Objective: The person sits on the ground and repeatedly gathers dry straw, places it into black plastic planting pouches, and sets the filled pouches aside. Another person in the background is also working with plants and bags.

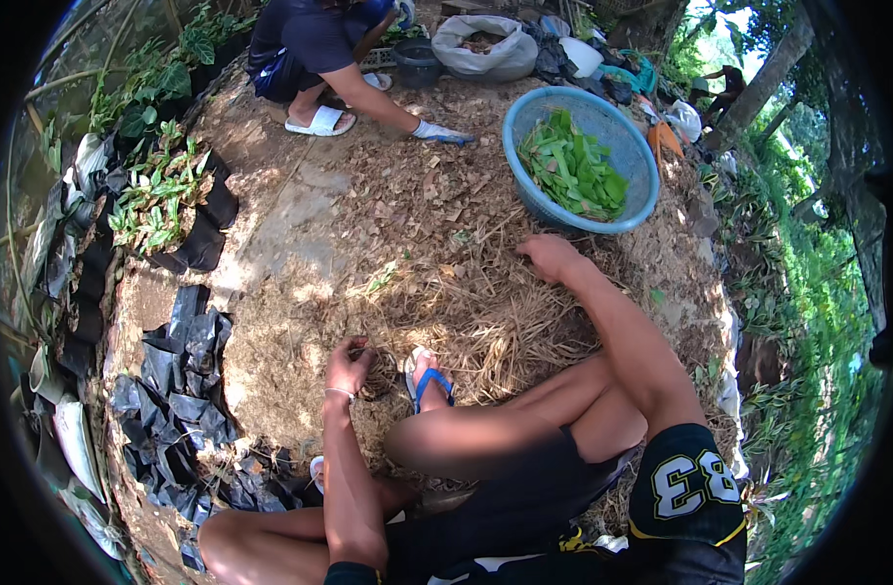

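My right hand point(552, 257) reaches to the dry straw point(519, 314) just below a blue plastic basket point(516, 175), its fingers curled down; whether they grip any straw cannot be told. Chopped green leaves point(574, 164) lie in the basket. Low over the soil, left of my sandalled foot point(429, 380), is my left hand point(350, 365), fingers curved and apart, with nothing visible in it. Brown leaf litter point(431, 183) covers the ground ahead, where a co-worker's gloved hand point(444, 134) touches it.
The co-worker point(303, 44) squats at the upper left near a black bucket point(417, 62) and an open white sack point(483, 44). Black plastic grow bags point(172, 402) lie at left, below potted seedlings point(161, 197). Another person point(724, 91) is far off at upper right.
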A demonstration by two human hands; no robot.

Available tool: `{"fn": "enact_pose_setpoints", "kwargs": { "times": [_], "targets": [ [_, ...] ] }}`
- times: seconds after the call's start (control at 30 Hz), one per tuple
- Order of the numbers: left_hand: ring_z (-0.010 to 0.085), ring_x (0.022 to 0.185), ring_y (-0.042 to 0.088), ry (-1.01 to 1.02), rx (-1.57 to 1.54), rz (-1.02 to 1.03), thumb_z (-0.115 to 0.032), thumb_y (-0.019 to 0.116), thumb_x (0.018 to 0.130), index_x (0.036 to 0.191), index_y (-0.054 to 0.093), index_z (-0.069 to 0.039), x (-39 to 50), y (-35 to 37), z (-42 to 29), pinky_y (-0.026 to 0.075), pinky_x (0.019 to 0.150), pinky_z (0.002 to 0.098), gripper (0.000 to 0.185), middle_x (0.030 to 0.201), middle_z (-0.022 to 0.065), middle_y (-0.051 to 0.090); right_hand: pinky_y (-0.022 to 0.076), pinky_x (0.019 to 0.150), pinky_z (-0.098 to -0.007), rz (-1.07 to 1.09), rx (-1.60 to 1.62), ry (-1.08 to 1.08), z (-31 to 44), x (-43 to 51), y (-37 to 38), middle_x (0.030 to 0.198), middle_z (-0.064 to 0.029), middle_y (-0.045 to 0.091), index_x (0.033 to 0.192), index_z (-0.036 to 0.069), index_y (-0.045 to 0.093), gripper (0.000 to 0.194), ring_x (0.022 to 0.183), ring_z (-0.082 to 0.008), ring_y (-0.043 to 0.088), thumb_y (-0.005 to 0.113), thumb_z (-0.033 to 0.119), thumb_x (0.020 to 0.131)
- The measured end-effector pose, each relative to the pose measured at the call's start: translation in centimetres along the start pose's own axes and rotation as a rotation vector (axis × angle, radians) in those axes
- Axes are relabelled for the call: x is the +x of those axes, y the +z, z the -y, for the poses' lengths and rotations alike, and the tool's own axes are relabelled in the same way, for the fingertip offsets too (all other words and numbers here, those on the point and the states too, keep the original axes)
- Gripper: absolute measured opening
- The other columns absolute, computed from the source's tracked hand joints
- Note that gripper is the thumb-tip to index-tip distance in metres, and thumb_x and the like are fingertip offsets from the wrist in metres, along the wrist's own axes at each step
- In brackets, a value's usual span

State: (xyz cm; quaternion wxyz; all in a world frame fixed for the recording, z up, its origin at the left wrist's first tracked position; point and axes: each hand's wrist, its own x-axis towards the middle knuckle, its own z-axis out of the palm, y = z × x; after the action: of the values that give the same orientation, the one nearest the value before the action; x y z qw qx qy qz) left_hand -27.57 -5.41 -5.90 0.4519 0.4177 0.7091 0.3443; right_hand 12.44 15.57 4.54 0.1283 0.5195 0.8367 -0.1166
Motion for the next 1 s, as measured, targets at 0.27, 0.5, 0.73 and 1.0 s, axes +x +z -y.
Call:
{"fn": "enact_pose_setpoints", "kwargs": {
  "times": [0.27,0.5,0.73,1.0],
  "targets": [
    [0.0239,0.096,0.072,0.027,-0.03,0.005,-0.018,0.073,0.092,0.125,0.067,-0.003,0.5,-0.1,0.7,0.056,0.087,0.0348,0.037,0.107,0.0164,0.075,0.0546,0.088,-0.0475,-0.374,0.232,0.026,0.9,-3.4,-6.7,0.102,-0.0208,0.074,0.116,0.006,0.074,0.032,0.098,-0.0406,0.069,0.077,0.012,0.084],
    [0.0172,0.092,0.069,0.085,0.026,-0.217,-0.019,0.076,0.088,0.115,0.072,-0.002,1.9,-3.1,4.6,0.054,0.084,0.0311,0.032,0.103,0.0094,0.075,0.0555,0.086,-0.0345,-0.631,0.538,0.133,1.6,-6.8,-12.5,0.098,-0.0152,0.077,0.112,-0.002,0.073,0.03,0.091,-0.0219,0.074,0.079,0.006,0.084],
    [0.0199,0.088,0.072,-0.074,0.002,-0.273,-0.019,0.076,0.089,0.11,0.075,-0.006,2.1,-5.2,7.5,0.056,0.083,0.0341,0.025,0.101,0.0105,0.076,0.0549,0.083,-0.0302,-0.546,0.704,-0.049,8.0,-6.2,-13.4,0.102,-0.0096,0.077,0.117,-0.004,0.07,0.03,0.091,-0.0133,0.07,0.076,0.005,0.089],
    [0.0149,0.086,0.07,-0.083,-0.309,-0.119,-0.025,0.064,0.103,0.124,0.071,-0.005,2.0,-4.6,7.2,0.055,0.074,0.0303,0.03,0.107,0.0053,0.075,0.0588,0.092,-0.0355,0.016,1.254,-0.253,22.8,-0.8,-1.6,0.115,-0.0195,0.072,0.13,-0.006,0.063,0.049,0.099,-0.0247,0.072,0.08,0.008,0.087]
  ]
}}
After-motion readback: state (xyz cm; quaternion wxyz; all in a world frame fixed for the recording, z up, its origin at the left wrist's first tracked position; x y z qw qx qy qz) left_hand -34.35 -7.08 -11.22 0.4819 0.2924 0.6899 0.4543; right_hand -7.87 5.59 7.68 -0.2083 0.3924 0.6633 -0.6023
